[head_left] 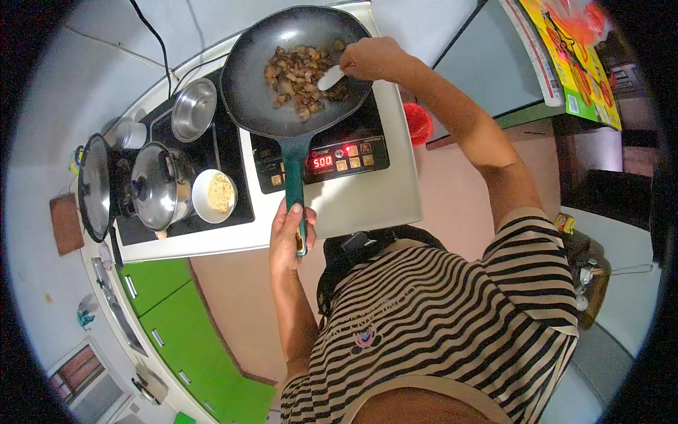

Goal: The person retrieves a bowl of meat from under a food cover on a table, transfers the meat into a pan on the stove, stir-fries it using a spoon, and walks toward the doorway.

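Observation:
A dark wok (247,85) stands on the induction cooker (378,152), whose red display reads 500. My left hand (287,233) is wrapped round the end of the wok's green handle (294,177). Above the wok's right side, my right hand (371,59) grips a white spoon or small spatula (330,77). Its white end touches the browned chopped food (293,78) in the middle of the wok. The part of the utensil inside my fingers is hidden.
Left of the wok are a steel bowl (193,110), a lidded pot (153,185), a white bowl (200,198) of pale yellow food, and an upright pan lid (94,187). A red container (417,124) sits beyond the counter's right edge (413,184).

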`<control>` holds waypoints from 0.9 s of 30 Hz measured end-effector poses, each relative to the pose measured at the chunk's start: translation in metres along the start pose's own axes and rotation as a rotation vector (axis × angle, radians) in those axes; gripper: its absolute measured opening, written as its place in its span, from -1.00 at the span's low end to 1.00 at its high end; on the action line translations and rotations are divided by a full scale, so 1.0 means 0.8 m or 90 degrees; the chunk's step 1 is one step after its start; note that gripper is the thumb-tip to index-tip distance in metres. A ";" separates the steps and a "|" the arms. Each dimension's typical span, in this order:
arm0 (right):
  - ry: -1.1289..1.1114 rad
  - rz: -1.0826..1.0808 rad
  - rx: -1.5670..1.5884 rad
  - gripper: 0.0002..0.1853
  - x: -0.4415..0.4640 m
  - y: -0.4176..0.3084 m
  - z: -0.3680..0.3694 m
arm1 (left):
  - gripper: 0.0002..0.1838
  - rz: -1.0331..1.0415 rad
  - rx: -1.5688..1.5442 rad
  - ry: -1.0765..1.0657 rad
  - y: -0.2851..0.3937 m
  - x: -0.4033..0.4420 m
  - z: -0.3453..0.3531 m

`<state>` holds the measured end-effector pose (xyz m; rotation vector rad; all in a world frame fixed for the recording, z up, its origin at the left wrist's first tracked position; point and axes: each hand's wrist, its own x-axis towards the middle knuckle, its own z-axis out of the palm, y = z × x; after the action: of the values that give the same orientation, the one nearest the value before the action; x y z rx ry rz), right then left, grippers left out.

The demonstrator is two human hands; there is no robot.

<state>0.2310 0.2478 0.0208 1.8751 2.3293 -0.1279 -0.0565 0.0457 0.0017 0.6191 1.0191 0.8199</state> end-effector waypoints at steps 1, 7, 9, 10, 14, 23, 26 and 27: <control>-0.009 0.001 0.008 -0.76 -0.004 0.002 -0.014 | -0.62 -0.003 0.009 0.007 0.000 0.000 0.000; 0.069 0.014 0.017 -0.78 -0.001 0.010 -0.005 | -0.61 -0.002 -0.003 0.002 -0.003 -0.001 -0.001; 0.056 0.006 0.015 -0.77 0.000 0.009 -0.013 | -0.62 0.010 -0.006 0.000 -0.002 0.000 0.000; 0.038 -0.001 0.014 -0.77 0.001 0.006 -0.016 | -0.63 0.006 -0.005 0.002 -0.002 -0.001 0.000; 0.064 -0.011 0.067 -0.78 0.015 -0.014 -0.012 | -0.66 -0.007 -0.001 0.000 -0.005 0.000 -0.006; 0.216 -0.080 0.112 -0.79 0.061 -0.053 0.004 | -0.68 -0.010 -0.002 0.011 -0.003 -0.002 0.000; 0.126 -0.051 0.078 -0.79 0.093 -0.061 0.042 | -0.68 -0.011 -0.012 0.010 -0.001 -0.002 0.000; 0.128 -0.054 0.078 -0.79 0.091 -0.060 0.035 | -0.68 -0.009 -0.012 0.012 -0.001 -0.001 -0.002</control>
<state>0.1709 0.3036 -0.0200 1.9267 2.5903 -0.0973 -0.0580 0.0447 0.0009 0.5889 1.0312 0.8237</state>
